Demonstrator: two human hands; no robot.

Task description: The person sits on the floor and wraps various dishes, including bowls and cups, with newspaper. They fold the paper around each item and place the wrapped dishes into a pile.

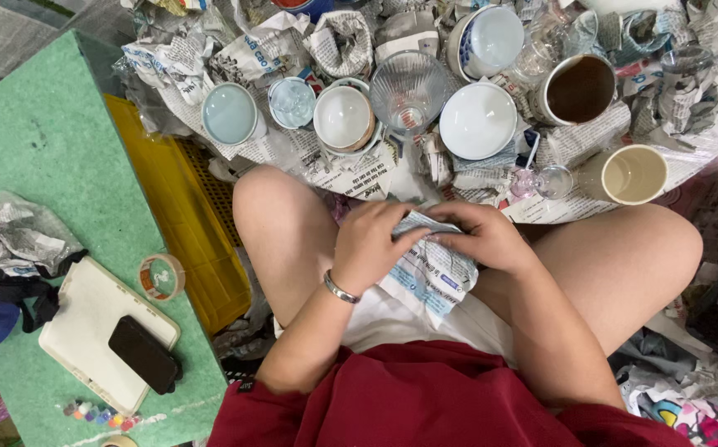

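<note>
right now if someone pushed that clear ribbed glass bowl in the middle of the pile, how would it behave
The clear ribbed glass bowl is probably fragile and smooth, so likely slippery to grip. It sits on crumpled newspaper, so a push may tilt it rather than slide it. A white bowl close beside it could get knocked.

You're sitting in a crockery packing spot, likely a shop's back area: bowls [478, 121] and cups [632, 174] spread over crumpled newspaper [251, 58], tape roll [161, 276] on a green table [36, 141]

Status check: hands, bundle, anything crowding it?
Left hand and right hand both clasp newspaper-wrapped bundle on lap. Contents hidden. Bowls and cups ahead, apart.
</note>
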